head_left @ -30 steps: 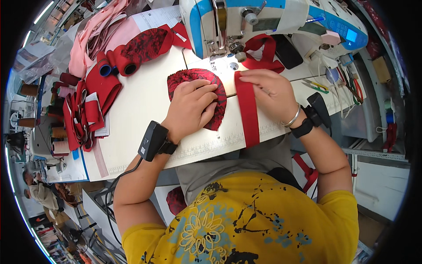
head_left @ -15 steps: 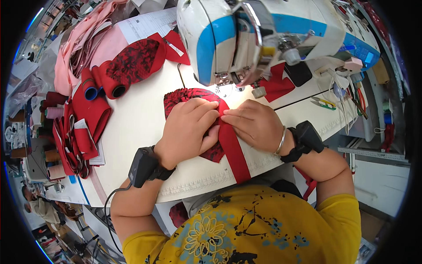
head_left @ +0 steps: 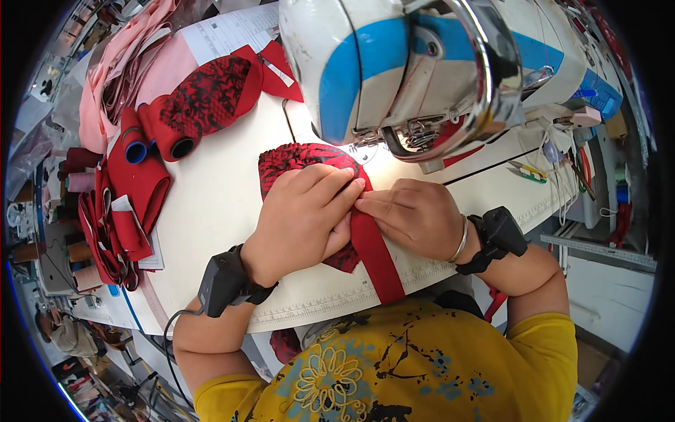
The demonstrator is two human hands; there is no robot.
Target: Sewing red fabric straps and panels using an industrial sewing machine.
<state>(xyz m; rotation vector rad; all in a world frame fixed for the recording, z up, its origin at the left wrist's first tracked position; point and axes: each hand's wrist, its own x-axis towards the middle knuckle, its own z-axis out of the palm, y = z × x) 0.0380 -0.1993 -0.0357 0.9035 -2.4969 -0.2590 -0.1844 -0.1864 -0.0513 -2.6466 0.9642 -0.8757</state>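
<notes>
Left hand (head_left: 299, 221) lay over red-black patterned piece (head_left: 278, 162); right hand (head_left: 413, 216) pinched red strip (head_left: 376, 257) along piece's right edge. Strip's tail ran to front edge of counter (head_left: 211, 211). Sewing machine (head_left: 373, 67) stood just beyond. Yellow-handled snips (head_left: 529, 171) lay off right.

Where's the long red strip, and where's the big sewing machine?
Red strip (head_left: 375, 247): head view, on its middle stretch.
Sewing machine (head_left: 378, 49): head view, on its curved blue panel.

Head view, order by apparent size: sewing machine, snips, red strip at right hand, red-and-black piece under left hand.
1. Sewing machine
2. Red strip and red-and-black piece: unsure, left hand covers much of the piece
3. Snips
</notes>
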